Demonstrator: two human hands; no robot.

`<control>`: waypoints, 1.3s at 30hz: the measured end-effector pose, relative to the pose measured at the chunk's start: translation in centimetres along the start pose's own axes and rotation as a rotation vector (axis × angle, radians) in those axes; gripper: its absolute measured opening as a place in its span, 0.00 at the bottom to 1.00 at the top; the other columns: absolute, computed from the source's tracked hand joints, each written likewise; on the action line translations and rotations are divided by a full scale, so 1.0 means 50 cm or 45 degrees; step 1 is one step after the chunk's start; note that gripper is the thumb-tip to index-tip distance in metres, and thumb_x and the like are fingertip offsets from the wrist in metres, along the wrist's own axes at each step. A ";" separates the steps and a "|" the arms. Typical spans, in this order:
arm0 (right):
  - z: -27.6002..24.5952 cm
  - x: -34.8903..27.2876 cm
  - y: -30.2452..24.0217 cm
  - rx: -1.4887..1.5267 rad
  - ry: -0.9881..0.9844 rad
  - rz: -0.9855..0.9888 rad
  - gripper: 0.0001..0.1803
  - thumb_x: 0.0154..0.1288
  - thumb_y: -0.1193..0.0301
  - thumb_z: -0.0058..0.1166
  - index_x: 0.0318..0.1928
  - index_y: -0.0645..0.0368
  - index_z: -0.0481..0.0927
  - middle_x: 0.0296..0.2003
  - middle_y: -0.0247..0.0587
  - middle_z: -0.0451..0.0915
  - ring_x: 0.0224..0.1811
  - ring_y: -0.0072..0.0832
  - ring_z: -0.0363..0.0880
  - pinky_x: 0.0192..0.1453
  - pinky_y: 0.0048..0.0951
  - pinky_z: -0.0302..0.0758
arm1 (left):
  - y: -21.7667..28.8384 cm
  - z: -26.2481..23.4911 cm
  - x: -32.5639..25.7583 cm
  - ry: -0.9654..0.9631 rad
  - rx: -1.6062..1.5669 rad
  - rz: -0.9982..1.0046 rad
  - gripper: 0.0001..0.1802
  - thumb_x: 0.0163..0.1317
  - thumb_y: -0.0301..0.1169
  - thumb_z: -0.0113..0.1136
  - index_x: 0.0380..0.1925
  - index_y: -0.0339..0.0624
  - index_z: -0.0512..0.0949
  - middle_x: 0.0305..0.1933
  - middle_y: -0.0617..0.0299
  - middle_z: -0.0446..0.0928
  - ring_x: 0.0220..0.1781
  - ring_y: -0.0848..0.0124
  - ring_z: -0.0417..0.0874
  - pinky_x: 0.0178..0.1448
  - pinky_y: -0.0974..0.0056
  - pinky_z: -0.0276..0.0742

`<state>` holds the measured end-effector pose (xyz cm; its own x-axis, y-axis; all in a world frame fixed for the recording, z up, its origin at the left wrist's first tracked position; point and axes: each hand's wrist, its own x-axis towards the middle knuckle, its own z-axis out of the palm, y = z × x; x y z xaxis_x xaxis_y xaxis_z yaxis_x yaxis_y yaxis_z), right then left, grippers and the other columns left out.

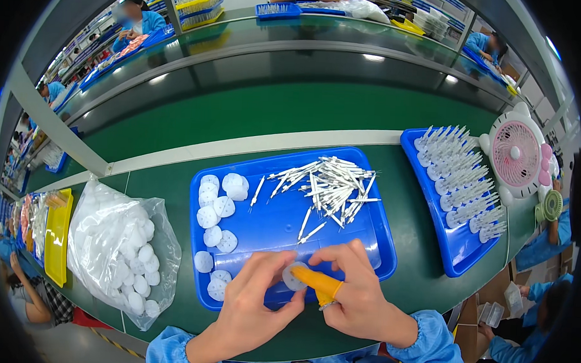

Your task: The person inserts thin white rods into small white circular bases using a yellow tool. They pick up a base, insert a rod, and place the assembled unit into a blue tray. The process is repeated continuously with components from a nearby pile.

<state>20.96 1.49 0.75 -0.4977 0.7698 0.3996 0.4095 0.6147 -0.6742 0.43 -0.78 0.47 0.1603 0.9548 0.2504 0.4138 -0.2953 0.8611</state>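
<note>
White disc (293,276) is pinched between left hand (251,311) and right hand (357,292), its forefinger in an orange cot, above blue tray (372,213)'s near edge; a slack pinch could drop it onto the counter (175,177).

Looks like a factory assembly line, small plastic parts kind of place. Long green workbenches (293,111) run in rows with metal rails, and workers in light blue smocks (142,23) sit along them. Blue trays (373,210) hold piles of little white sticks (329,183) and round white discs (216,208), a clear bag (118,246) is stuffed with more discs, and a pink desk fan (515,154) sits on the bench.
</note>
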 end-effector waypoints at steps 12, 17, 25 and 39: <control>0.009 -0.004 0.012 -0.069 0.022 0.053 0.22 0.41 0.84 0.63 0.43 0.71 0.89 0.53 0.46 0.78 0.47 0.43 0.71 0.50 0.42 0.68 | -0.002 0.006 -0.003 -0.018 -0.027 -0.022 0.32 0.55 0.20 0.78 0.61 0.34 0.79 0.53 0.50 0.81 0.48 0.58 0.90 0.50 0.60 0.91; 0.006 -0.004 0.007 -0.021 -0.010 0.017 0.24 0.42 0.84 0.62 0.46 0.70 0.90 0.53 0.46 0.78 0.47 0.43 0.72 0.51 0.42 0.69 | 0.005 0.003 0.000 -0.048 -0.024 -0.032 0.32 0.56 0.20 0.77 0.62 0.34 0.79 0.53 0.50 0.81 0.49 0.57 0.91 0.52 0.60 0.92; -0.004 -0.008 0.003 0.007 -0.002 0.010 0.27 0.40 0.84 0.61 0.48 0.68 0.91 0.53 0.45 0.78 0.47 0.42 0.72 0.52 0.40 0.72 | 0.002 0.002 0.000 -0.036 -0.056 -0.075 0.32 0.56 0.19 0.77 0.62 0.34 0.78 0.54 0.49 0.82 0.50 0.56 0.92 0.54 0.58 0.93; -0.001 -0.016 0.005 -0.006 0.012 0.029 0.28 0.37 0.83 0.62 0.46 0.69 0.91 0.51 0.46 0.79 0.47 0.43 0.73 0.50 0.40 0.73 | 0.000 -0.004 0.002 -0.044 -0.096 -0.126 0.33 0.56 0.20 0.78 0.63 0.35 0.77 0.54 0.50 0.82 0.51 0.58 0.92 0.54 0.58 0.93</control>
<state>21.51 1.04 0.31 -0.4814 0.7850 0.3899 0.4240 0.5979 -0.6803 0.26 -0.70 0.60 0.1532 0.9769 0.1487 0.3604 -0.1953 0.9121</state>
